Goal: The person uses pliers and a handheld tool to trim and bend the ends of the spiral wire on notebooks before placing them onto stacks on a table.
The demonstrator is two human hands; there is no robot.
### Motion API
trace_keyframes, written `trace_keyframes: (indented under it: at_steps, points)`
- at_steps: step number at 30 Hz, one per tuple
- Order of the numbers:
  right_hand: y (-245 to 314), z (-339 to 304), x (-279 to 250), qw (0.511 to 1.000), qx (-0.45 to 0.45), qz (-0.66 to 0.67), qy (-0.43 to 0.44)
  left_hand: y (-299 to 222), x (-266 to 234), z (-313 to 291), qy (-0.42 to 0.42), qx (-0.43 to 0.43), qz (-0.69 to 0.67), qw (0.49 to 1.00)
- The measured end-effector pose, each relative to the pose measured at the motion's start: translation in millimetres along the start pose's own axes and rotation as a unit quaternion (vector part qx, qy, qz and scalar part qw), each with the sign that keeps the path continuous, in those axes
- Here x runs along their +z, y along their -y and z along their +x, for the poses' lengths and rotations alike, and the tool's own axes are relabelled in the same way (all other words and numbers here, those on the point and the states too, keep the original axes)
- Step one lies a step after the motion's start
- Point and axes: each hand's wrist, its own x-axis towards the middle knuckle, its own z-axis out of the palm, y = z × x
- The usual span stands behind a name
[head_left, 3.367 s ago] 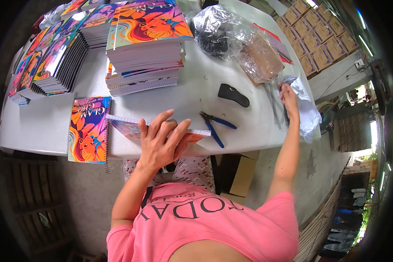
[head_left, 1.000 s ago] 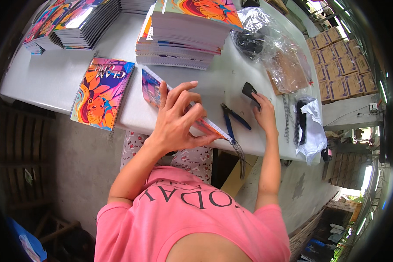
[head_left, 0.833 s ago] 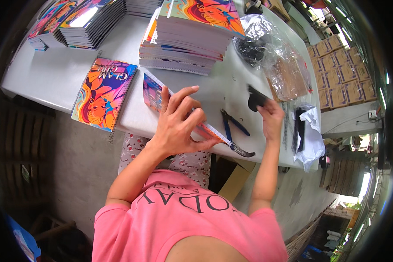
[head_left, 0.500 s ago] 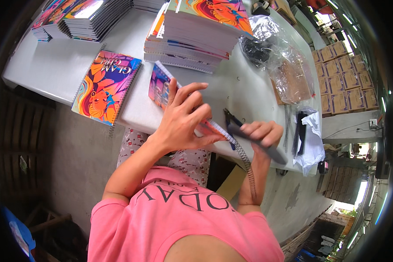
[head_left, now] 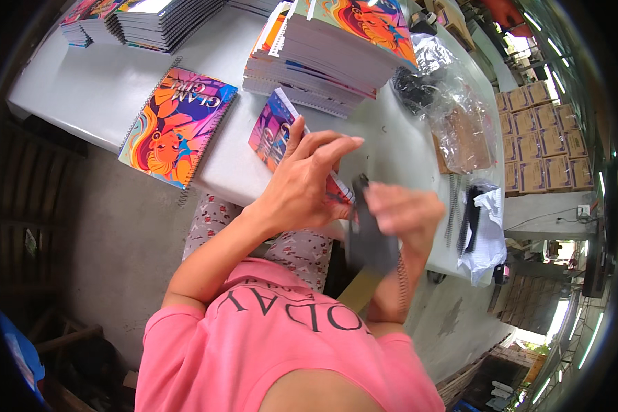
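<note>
Head view, centre: left hand (head_left: 305, 177) pinches a multicoloured rectangular paper notebook (head_left: 270, 136), likely light, bendable, best edge-held; right hand (head_left: 413, 214), blurred, apparently grips a flat black tool (head_left: 371, 244).

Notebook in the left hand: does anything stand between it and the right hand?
Yes: the black tool, held in the right hand, lies in between, at the right end of the notebook in the left hand; blur hides whether they touch. The wire coil hangs lower, by the right forearm.

Now the left hand (head_left: 302, 182) is gripping a tilted, brightly illustrated paper notebook (head_left: 273, 130), and the right hand (head_left: 408, 216) is holding a flat, blurred black object (head_left: 372, 244) right by its near end!
</note>
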Motion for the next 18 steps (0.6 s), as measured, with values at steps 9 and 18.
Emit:
trace_keyframes:
  at_steps: [9,18]
  points:
    - [7,18,0,0.983,0.074,-0.147,-0.076,0,-19,12,-0.011,0.019,0.205,0.978]
    - [-12,15,0,0.992,0.039,-0.094,-0.078,29,-33,16,-0.034,0.005,0.180,0.983]
